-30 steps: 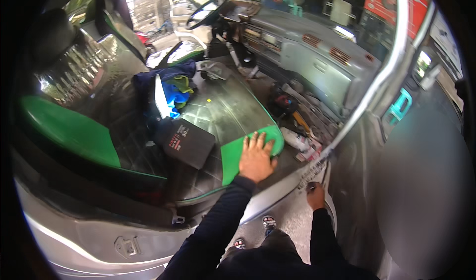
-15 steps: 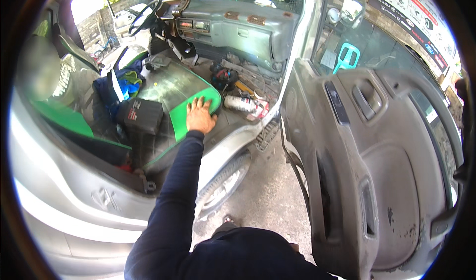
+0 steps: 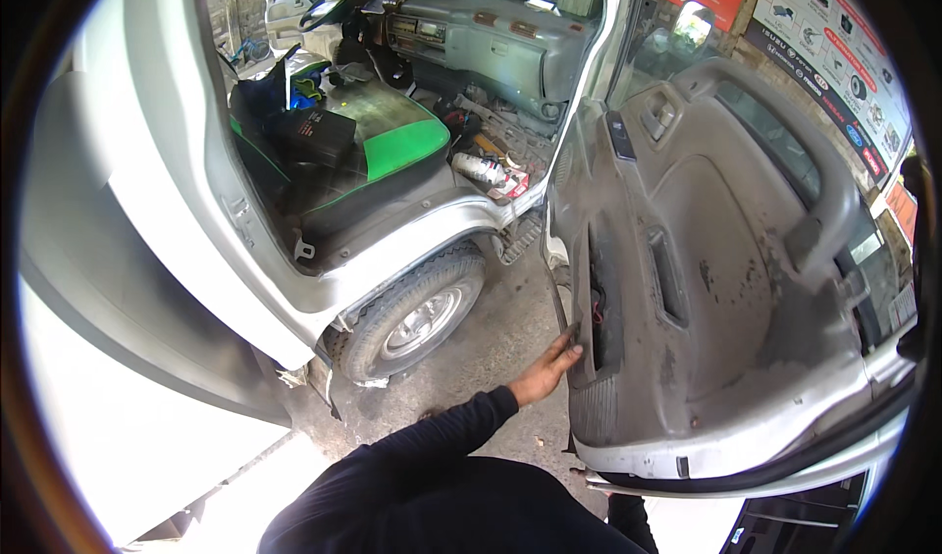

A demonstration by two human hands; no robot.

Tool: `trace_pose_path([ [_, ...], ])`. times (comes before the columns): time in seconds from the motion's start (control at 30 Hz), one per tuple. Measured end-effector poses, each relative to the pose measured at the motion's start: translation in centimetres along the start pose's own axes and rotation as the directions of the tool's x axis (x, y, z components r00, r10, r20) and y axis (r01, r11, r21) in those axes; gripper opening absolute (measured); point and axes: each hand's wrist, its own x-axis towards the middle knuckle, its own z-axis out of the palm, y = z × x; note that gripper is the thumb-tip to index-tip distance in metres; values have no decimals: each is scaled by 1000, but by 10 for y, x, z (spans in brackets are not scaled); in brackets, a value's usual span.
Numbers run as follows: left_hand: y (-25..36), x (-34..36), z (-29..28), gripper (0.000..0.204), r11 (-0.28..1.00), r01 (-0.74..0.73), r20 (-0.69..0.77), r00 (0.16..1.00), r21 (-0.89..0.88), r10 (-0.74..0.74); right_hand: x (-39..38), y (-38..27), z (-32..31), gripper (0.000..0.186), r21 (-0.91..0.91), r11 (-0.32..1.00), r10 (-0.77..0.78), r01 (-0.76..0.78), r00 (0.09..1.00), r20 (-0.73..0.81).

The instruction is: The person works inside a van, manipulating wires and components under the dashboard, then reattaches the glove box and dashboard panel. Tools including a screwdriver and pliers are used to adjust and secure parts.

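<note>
My left hand (image 3: 546, 371) reaches across to the open grey truck door (image 3: 721, 260), fingers stretched out at the lower inner edge beside the door pocket (image 3: 606, 309). No held object shows in it. Of my right arm only a dark sleeve (image 3: 631, 521) is in view, below the door's bottom edge; my right hand is almost wholly hidden there. Ahead on the left lies the cab seat (image 3: 407, 152), dark with a green corner. On it are a black box-shaped battery (image 3: 319, 136) and a blue bag (image 3: 263, 96).
A front wheel (image 3: 417, 314) stands below the cab sill on concrete ground (image 3: 510, 309). On the cab floor lie a white bottle (image 3: 479, 168) and assorted tools. A steering wheel (image 3: 332, 2) is at the far side. Behind the door hangs a printed signboard (image 3: 834, 53).
My left hand has left the green seat corner and moved right and nearer, to the door. The view has shifted, showing more of the wheel and the door's bottom edge.
</note>
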Motion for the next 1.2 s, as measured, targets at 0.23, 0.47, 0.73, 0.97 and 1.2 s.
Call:
trace_pose_path([
  [0.23,-3,-49,47,103,999,-38,40,998,-31,39,-37,-62,47,37,197,961,-211,194,975,68],
  [0.47,6,-91,63,101,999,-30,-61,998,24,32,-88,-80,113,43,303,924,-310,233,921,236],
  [0.73,2,-129,-24,99,929,73,-343,916,-362,-206,-142,-62,249,50,325,918,-373,229,779,504],
  [0.97,-4,-153,-101,60,760,-233,-538,824,-607,-176,-197,-91,311,63,68,977,-208,204,817,537],
  [1.2,15,-155,-162,55,766,-415,-810,541,-491,-226,-58,-121,252,69,-143,891,-284,431,775,565],
])
